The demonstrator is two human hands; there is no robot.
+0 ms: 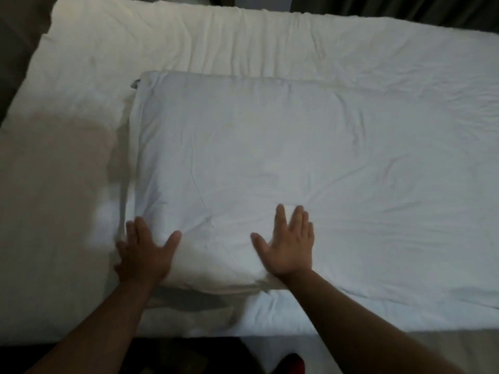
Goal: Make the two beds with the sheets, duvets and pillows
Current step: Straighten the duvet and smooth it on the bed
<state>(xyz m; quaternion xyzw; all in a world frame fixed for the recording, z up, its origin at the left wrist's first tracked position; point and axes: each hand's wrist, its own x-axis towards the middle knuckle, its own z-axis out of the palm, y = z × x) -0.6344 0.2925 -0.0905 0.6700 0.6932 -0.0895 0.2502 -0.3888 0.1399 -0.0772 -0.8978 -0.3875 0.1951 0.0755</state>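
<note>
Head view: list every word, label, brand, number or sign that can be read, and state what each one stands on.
None: no text can be read in this view.
Grey tab at the far left corner of the folded white bedding: too small and blurred to show any print.
Left hand and right hand, pressing on that bedding: bare, nothing written on them.
</note>
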